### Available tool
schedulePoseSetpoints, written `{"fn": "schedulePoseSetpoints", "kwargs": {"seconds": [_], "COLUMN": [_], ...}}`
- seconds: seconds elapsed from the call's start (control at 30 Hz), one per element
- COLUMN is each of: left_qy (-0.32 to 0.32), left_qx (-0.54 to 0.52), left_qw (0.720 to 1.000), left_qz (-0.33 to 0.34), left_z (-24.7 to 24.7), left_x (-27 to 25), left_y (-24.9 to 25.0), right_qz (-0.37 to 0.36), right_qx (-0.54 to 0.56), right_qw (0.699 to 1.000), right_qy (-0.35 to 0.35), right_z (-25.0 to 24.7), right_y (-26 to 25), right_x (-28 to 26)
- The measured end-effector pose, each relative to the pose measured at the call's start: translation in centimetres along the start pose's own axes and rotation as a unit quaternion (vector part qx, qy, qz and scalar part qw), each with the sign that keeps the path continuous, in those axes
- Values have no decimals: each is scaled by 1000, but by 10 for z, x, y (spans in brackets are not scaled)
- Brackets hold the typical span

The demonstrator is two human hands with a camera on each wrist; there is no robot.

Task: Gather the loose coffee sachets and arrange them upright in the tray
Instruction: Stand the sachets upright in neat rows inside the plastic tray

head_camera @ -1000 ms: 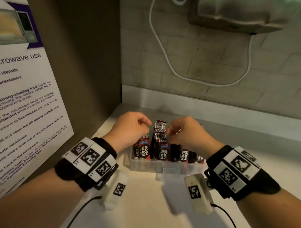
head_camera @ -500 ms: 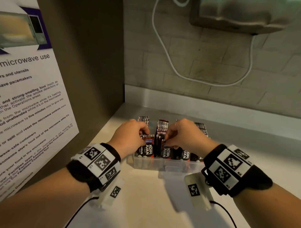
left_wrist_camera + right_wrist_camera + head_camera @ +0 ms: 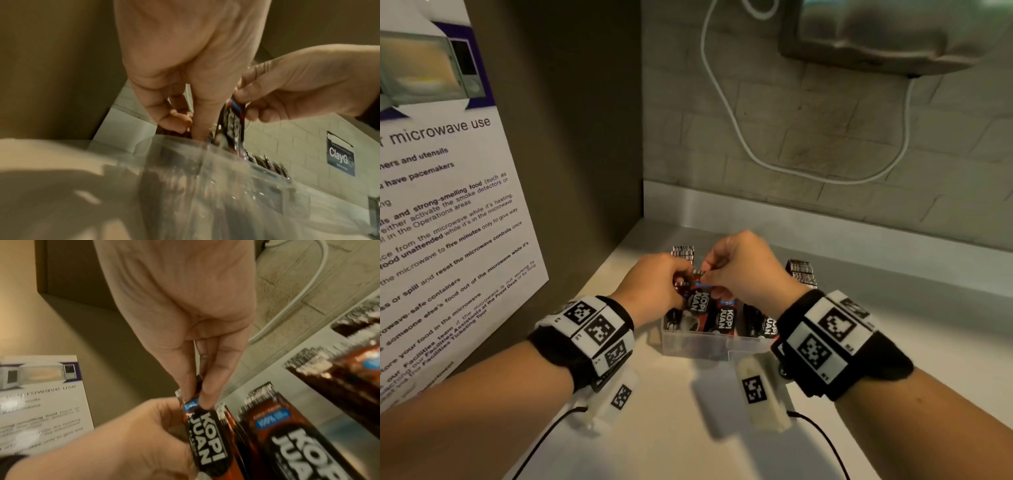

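A clear plastic tray (image 3: 697, 344) stands on the pale counter, with several dark "KOPI JUAN" coffee sachets (image 3: 726, 317) upright in rows inside it. Both hands meet over its left end. My right hand (image 3: 710, 274) pinches the top of one sachet (image 3: 205, 434) between thumb and fingers, raised a little above the others. My left hand (image 3: 681, 286) curls round the same sachet's left side and its neighbours. In the left wrist view its thumb (image 3: 200, 128) reaches down inside the tray wall (image 3: 205, 186). The sachets' lower ends are hidden in the tray.
A brown side panel with a microwave-use poster (image 3: 441, 212) closes off the left. Behind the tray runs a tiled wall with a looping white cable (image 3: 756, 157) and a grey appliance (image 3: 887, 34) mounted above. A dark "ClayGo" sign (image 3: 340, 154) hangs on the wall.
My right hand has moved left to the tray's left end and the left hand has closed in. Both now hold one sachet that stands higher than before.
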State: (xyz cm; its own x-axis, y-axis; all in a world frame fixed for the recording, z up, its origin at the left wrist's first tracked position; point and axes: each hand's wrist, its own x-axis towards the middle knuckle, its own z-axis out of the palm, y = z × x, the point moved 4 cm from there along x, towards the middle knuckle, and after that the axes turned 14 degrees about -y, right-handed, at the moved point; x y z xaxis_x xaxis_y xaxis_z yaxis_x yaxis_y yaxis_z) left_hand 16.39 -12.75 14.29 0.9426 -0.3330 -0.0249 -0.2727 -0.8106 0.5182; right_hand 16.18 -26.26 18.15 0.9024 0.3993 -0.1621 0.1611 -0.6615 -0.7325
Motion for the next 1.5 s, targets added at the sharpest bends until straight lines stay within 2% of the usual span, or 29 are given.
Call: {"fn": "schedulePoseSetpoints", "kwargs": {"seconds": [0.17, 0.27, 0.33, 0.43, 0.5, 0.53, 0.67, 1.03, 1.17, 1.33, 1.5], "left_qy": [-36, -34, -20, -37, -68, -78, -74, -58, -95, -83, -91], "left_qx": [-10, -55, -128, -292, -380, -397, -420, -427, -423, -419, -417], "left_qw": [999, 998, 991, 951, 918, 910, 901, 898, 896, 900, 898], "left_qz": [19, -5, -38, -91, -95, -89, -78, -88, -93, -83, -109], "left_z": [-1, -5, -4, 18, 37, 44, 58, 68, 64, 58, 61], "left_x": [0, -8, -15, -22, -21, -20, -14, -13, -13, -16, -15], "left_y": [-4, -12, -16, -22, -23, -22, -23, -18, -16, -12, -17], "right_qz": [13, 16, 10, 6, 1, -7, -28, 1, 5, -8, -4], "right_qx": [-33, -39, -54, -87, -120, -136, -161, -167, -197, -234, -205], "right_qw": [999, 999, 998, 996, 992, 989, 986, 986, 980, 972, 979], "right_qy": [-21, -8, 8, 36, 48, 52, 40, -18, -18, 26, 15], "right_z": [26, 31, 31, 31, 33, 34, 40, 48, 51, 53, 53], "right_y": [4, 7, 8, 9, 9, 8, 4, 5, 7, 9, 8], "right_x": [7, 10, 12, 13, 14, 14, 12, 10, 13, 14, 14]}}
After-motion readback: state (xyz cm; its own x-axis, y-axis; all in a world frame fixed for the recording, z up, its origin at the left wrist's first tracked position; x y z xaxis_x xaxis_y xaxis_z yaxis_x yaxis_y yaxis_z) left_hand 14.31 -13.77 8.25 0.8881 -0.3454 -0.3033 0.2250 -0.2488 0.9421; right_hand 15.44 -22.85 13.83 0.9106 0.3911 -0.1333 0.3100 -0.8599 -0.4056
